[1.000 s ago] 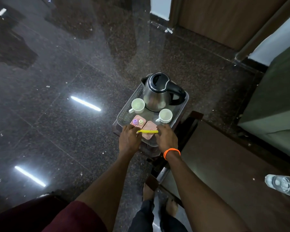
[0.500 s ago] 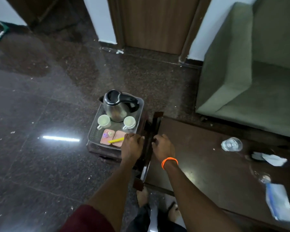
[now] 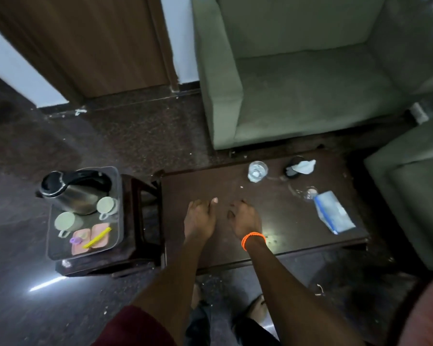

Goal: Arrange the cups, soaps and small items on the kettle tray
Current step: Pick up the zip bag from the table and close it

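Both empty hands, left hand (image 3: 200,222) and right hand (image 3: 245,219), hover over the dark wooden coffee table (image 3: 280,221). The clear plastic tray (image 3: 119,203) holds a steel kettle (image 3: 71,193), two white cups and pink soaps.

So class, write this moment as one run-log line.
left hand: empty, over coffee table | right hand: empty, same | tray: kettle, two cups, pink soaps, yellow stick

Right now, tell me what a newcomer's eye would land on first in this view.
First the two bare hands, left hand and right hand, empty over the dark coffee table, an orange wristband on the right. Next, at far left, the kettle on its tray with two cups, pink soaps and a yellow stick. Behind the table stands a green armchair.
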